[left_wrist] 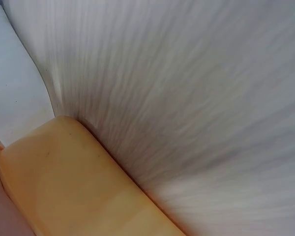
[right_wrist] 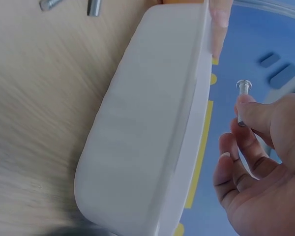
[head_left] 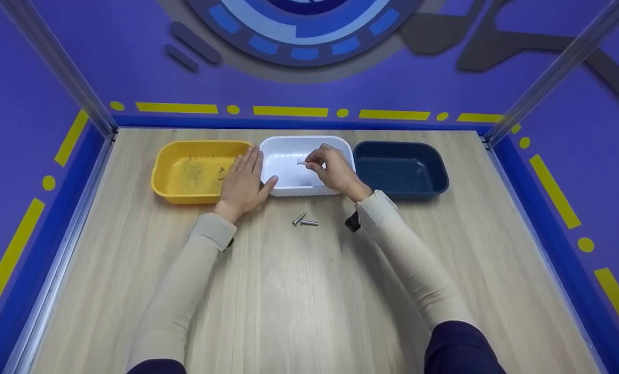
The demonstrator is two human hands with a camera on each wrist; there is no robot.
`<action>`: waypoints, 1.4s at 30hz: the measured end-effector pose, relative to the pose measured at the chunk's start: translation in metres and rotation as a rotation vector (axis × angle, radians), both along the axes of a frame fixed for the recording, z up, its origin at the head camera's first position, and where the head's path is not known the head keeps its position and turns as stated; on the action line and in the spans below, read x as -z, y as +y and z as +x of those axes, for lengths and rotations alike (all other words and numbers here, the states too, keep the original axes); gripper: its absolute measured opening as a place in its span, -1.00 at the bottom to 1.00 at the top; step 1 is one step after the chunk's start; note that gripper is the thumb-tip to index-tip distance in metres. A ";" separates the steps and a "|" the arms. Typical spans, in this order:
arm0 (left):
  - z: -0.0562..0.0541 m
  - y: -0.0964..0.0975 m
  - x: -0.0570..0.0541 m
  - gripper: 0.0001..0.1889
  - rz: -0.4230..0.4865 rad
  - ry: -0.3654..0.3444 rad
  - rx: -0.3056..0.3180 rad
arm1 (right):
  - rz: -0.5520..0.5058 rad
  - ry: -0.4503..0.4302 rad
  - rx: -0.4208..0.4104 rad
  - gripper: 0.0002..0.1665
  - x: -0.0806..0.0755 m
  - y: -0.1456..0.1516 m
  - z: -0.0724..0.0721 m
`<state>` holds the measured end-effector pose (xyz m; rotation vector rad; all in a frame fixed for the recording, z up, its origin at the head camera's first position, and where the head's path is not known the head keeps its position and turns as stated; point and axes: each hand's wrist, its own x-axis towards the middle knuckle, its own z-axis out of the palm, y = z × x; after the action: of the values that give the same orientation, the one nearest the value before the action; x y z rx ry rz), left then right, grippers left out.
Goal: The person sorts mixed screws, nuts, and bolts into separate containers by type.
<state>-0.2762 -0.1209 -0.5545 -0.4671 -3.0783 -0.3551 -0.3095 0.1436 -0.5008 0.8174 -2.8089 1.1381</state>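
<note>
My right hand (head_left: 334, 167) pinches a silver bolt (right_wrist: 244, 87) between thumb and fingers, over the white bin (head_left: 309, 191). The bolt's round head sticks out past the fingertips. My left hand (head_left: 242, 182) lies with straight fingers across the adjoining rims of the yellow bin (head_left: 184, 199) and the white bin, its thumb pointing toward the white one. Two more silver bolts (head_left: 309, 223) lie on the table just in front of the white bin. In the left wrist view, the yellow bin's outer wall (left_wrist: 83, 182) fills the lower left, with only a sliver of hand at the edge.
Inside the yellow bin are several small dark screws (head_left: 222, 170). A dark blue bin (head_left: 400, 196) stands at the right end of the row. Behind the bins rises a blue panel (head_left: 267, 93) with yellow markings, and metal posts stand at both back corners of the wooden table (head_left: 299, 301).
</note>
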 end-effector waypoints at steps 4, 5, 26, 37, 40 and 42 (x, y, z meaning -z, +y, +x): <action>0.000 -0.001 0.002 -0.05 0.006 0.000 -0.004 | 0.017 0.008 0.016 -0.81 0.002 -0.004 -0.009; -0.001 -0.001 0.002 -0.05 0.005 -0.001 -0.005 | 0.022 0.010 0.021 -0.81 0.003 -0.005 -0.011; -0.001 -0.001 0.002 -0.04 0.005 0.008 -0.001 | 0.099 -0.026 0.096 -0.81 0.007 -0.017 -0.047; -0.002 -0.001 0.002 -0.04 0.016 0.022 0.005 | 0.082 -0.019 0.116 -0.65 0.008 -0.017 -0.049; -0.001 -0.001 0.002 -0.04 0.021 0.019 0.004 | 0.080 -0.008 0.105 -0.64 0.007 -0.016 -0.048; -0.001 -0.001 0.002 -0.04 0.020 0.016 0.003 | 0.075 -0.003 0.096 -0.64 0.006 -0.016 -0.048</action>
<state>-0.2769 -0.1223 -0.5568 -0.4710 -3.0564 -0.3800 -0.3579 0.1277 -0.5072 0.6771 -2.8743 1.0277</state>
